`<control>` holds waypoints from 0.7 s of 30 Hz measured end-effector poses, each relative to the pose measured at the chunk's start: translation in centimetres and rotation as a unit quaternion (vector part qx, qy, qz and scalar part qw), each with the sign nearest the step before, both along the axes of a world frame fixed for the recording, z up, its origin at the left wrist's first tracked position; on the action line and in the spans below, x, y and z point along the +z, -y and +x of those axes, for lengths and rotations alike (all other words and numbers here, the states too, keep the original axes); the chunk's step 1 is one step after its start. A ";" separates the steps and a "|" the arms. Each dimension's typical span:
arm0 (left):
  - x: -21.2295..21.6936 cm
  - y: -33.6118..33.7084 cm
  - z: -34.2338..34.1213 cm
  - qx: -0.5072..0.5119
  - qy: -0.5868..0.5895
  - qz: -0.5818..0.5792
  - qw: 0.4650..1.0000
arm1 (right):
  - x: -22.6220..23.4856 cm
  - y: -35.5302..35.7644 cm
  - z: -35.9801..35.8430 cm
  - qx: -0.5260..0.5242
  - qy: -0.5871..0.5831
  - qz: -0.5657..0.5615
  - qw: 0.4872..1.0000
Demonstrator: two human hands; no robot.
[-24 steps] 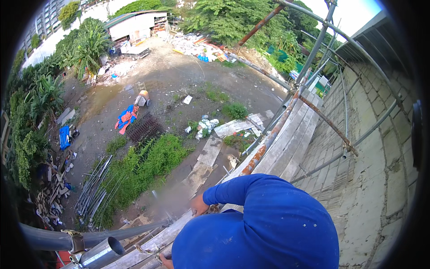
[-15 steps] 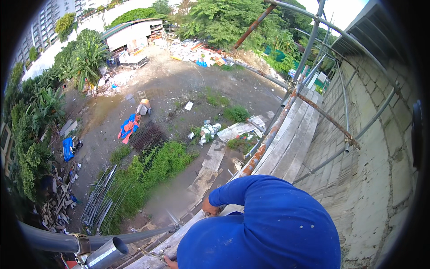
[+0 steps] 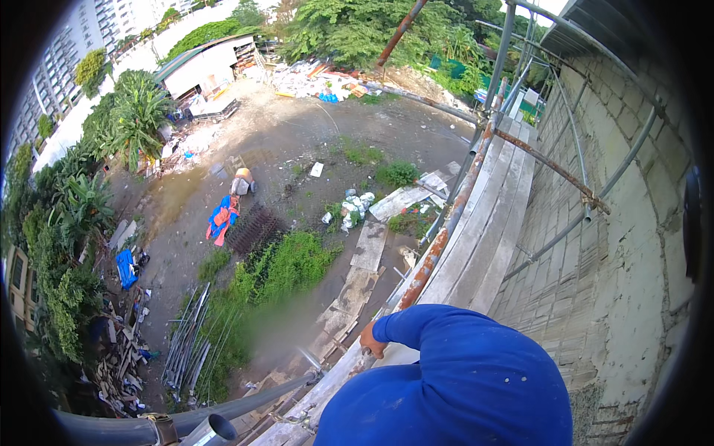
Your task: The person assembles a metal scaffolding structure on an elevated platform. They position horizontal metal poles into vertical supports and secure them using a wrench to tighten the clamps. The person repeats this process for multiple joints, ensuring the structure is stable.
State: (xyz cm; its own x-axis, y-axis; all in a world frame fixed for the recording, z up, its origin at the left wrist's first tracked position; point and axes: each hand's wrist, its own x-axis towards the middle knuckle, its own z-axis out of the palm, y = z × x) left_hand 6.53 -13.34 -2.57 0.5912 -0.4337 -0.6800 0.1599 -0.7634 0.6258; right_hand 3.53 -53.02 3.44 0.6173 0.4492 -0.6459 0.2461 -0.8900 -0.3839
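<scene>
The bare right hand (image 3: 372, 341) is set at a long, pale, weathered wooden plank (image 3: 335, 382) above the open dirt yard (image 3: 286, 145); whether its fingers pinch anything cannot be told. Weight is best kept back from the edge.

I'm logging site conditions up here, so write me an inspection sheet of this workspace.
Surface: weathered grey planks form a raised walkway.
Job's things: pale board at the right hand; open-ended metal tube at the lower edge.
Clutter: on the ground below, blue and orange sheeting, loose pipes, a scrap heap.
Grip: right hand's hold unclear; left hand not in view.
Cables: nothing seen for certain.
Surroundings: block wall on the right, rusty scaffold pipe left of the walkway, shed and trees beyond.
</scene>
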 end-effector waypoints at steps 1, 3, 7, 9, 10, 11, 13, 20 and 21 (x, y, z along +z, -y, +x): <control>-0.3 0.0 0.0 -0.012 -0.004 0.004 1.000 | -1.0 0.2 -0.5 -0.007 0.001 -0.002 1.000; -1.1 0.0 0.0 -0.036 -0.008 0.008 0.999 | -3.0 0.6 -1.6 -0.017 -0.014 -0.024 0.999; -3.2 -0.9 -0.4 -0.083 -0.003 -0.002 0.997 | -7.4 1.2 -3.0 -0.024 -0.018 -0.019 0.999; -4.3 -1.1 -1.3 -0.117 -0.003 -0.021 0.993 | -9.1 1.8 -4.1 -0.010 -0.024 -0.005 1.000; -4.6 -1.0 -1.8 -0.125 -0.004 -0.023 0.992 | -9.2 2.2 -4.1 0.004 -0.026 0.005 1.000; -5.3 -0.1 -1.9 -0.131 -0.007 -0.024 0.991 | -8.8 2.8 -4.3 -0.004 -0.029 0.012 1.000; -1.2 5.4 -0.9 -0.117 -0.034 -0.016 0.992 | -9.6 2.9 -3.9 -0.010 -0.029 0.022 0.999; -7.1 18.3 -3.6 -0.317 -0.010 -0.008 0.948 | -7.5 4.4 -3.8 -0.008 -0.050 0.101 0.994; -7.5 19.7 -4.2 -0.317 -0.008 0.026 0.948 | -7.4 4.6 -3.6 -0.004 -0.054 0.118 0.992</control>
